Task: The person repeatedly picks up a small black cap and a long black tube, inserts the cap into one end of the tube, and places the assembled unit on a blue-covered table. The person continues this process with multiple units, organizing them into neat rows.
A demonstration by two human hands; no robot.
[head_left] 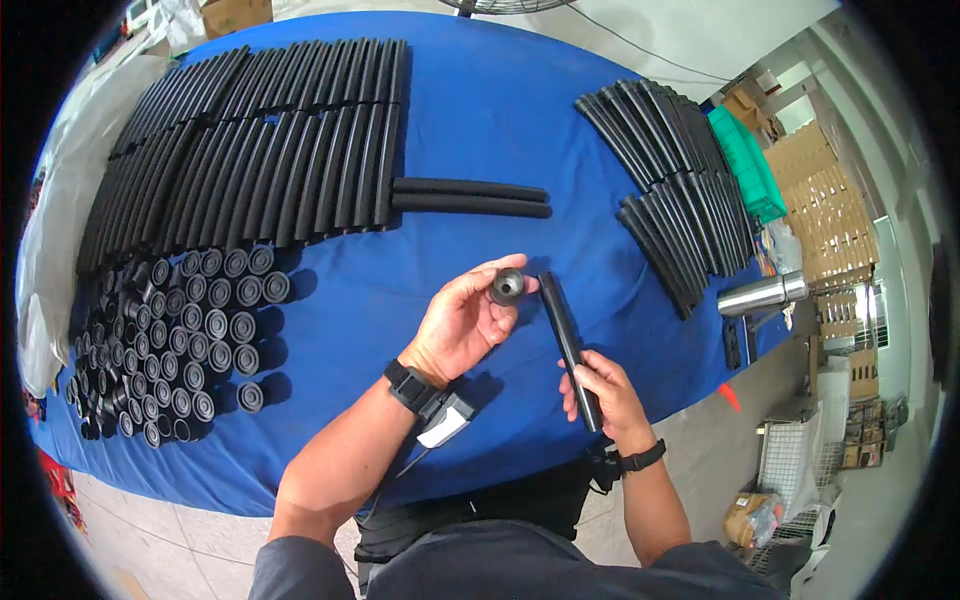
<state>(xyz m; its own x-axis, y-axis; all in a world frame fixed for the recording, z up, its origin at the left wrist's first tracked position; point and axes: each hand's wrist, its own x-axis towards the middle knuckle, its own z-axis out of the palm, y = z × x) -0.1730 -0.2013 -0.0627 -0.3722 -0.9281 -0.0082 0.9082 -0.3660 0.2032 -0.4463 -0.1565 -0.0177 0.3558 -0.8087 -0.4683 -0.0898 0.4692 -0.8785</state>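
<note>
My left hand (465, 322) pinches a small black round cap (507, 286) between thumb and fingertips, above the blue table (480, 110). My right hand (605, 398) grips the lower end of a black tube (566, 328), which points up and to the left, its top end close beside the cap. Both wrists wear black bands, and a small grey device hangs at the left wrist.
Rows of black tubes (260, 150) cover the table's far left, with many upright black caps (190, 330) below them. Two loose tubes (470, 197) lie mid-table. More tubes (680, 190) are stacked at right, beside a steel flask (765, 293) and a green crate (750, 160).
</note>
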